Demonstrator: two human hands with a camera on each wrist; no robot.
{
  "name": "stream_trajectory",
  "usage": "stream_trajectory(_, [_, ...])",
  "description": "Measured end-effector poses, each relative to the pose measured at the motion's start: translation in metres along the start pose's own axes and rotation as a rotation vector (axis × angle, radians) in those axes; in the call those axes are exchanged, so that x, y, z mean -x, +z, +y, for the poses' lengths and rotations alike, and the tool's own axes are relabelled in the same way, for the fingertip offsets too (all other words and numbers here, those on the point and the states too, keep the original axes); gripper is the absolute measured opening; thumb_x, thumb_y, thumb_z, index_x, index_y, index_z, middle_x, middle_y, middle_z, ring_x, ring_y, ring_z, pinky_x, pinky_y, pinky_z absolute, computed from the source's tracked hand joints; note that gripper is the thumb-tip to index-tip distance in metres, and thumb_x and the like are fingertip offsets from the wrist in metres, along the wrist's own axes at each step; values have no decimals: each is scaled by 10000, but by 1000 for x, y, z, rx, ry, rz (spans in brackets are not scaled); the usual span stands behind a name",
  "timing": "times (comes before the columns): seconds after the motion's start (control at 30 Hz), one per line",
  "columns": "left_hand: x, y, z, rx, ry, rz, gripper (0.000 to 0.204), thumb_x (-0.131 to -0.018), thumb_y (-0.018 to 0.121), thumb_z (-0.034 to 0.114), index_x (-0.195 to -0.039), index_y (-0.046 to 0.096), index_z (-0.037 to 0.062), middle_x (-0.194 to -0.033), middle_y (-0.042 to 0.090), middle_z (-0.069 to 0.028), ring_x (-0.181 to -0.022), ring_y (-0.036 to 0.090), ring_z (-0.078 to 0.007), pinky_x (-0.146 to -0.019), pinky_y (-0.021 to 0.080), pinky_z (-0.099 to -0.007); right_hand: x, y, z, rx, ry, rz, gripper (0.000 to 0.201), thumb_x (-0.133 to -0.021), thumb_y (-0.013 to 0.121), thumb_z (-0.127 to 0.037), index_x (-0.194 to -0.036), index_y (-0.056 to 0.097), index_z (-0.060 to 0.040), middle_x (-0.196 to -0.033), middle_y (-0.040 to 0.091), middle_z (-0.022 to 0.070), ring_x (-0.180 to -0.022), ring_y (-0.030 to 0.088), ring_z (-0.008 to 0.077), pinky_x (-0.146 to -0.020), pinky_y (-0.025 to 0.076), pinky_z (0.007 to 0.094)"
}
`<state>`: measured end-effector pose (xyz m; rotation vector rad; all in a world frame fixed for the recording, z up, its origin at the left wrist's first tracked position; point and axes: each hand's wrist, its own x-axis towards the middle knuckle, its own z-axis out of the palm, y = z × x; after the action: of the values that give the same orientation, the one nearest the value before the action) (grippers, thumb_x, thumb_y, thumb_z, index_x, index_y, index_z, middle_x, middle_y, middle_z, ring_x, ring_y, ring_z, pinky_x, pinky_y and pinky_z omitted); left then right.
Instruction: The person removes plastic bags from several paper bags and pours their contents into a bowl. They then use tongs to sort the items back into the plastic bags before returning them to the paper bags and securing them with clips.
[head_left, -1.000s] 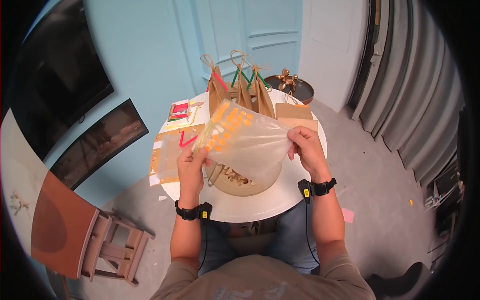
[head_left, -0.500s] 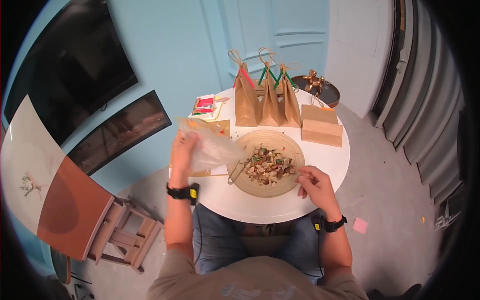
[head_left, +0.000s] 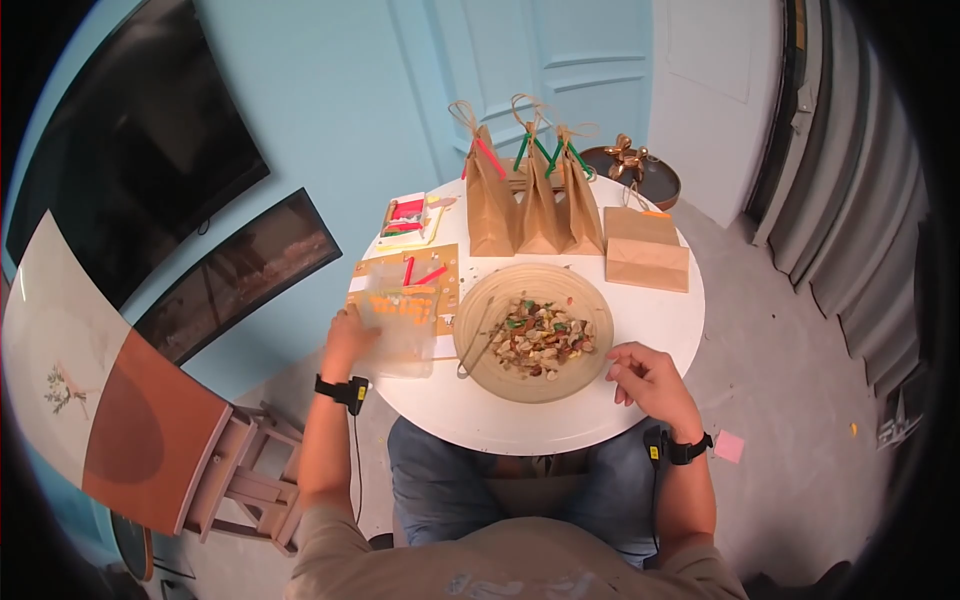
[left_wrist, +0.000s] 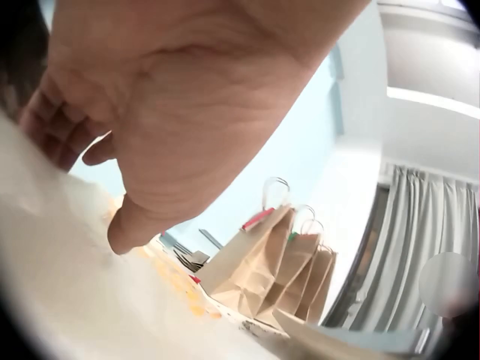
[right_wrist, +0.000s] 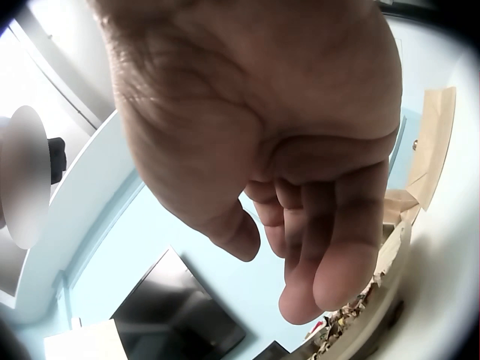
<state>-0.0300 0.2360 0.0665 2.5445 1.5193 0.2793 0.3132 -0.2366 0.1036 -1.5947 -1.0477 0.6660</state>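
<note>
A clear plastic bag (head_left: 407, 345) with orange printed marks lies on the left side of the table, over a brown patterned sheet (head_left: 447, 268). At its left edge is my left hand (head_left: 347, 338); in the left wrist view the thumb and fingers spread loosely apart over the bag. A wide tan bowl (head_left: 475, 380) sits mid-table, holding a heap of mixed dried pieces (head_left: 540, 340) in brown, cream and green. Metal tongs (head_left: 480, 350) lean over the bowl's left side. Beside its right rim my right hand (head_left: 650, 382) hangs with loosely bent fingers, holding nothing.
Three upright brown paper bags (head_left: 535, 215) with pink and green strips stand behind the bowl. Another paper bag (head_left: 647, 262) lies folded at the right. A small box (head_left: 405, 220) with red contents is at the back left of the round white table (head_left: 520, 430).
The plastic bag was stretched between both hands over the bowl. My right hand let go, and my left hand carried the bag left and laid it down. The bowl's contents are uncovered.
</note>
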Motion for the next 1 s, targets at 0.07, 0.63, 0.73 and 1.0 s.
stream_trajectory(0.07, [12,11,10,-44,160,71,960,-932,854,449,-1662,470,-42,-1657,522,-332,-1513,523,-496,-1226,446,-574,-9,0,-6,-43,15,31,213,-1097,687,-61,-1272,723,55,-901,738,41,-666,707,105,-576,559,276])
stream_trajectory(0.63, [-80,17,95,-139,318,-78,658,-1072,613,568,-1241,801,-39,-1323,765,-267,-1260,701,-467,-1146,478,-567,-20,21,-8,9,57,-11,202,-1108,682,-51,-1269,732,61,-957,767,51,-697,724,106,-603,575,269])
stream_trajectory(0.73, [-109,34,107,-193,198,-135,693,-1082,565,592,-1276,800,-31,-1363,761,-274,-1304,699,-456,-1169,476,-564,-15,19,-9,-8,55,33,236,-1069,728,-79,-1243,751,79,-886,756,49,-671,719,107,-601,571,287])
stream_trajectory(1.0, [-144,58,103,-217,173,-34,789,-1076,594,564,-1566,603,-55,-1753,446,-286,-1557,489,-486,-1268,390,-597,-2,7,-9,38,44,40,200,-1089,700,-51,-1236,750,74,-913,770,63,-696,728,112,-616,581,279])
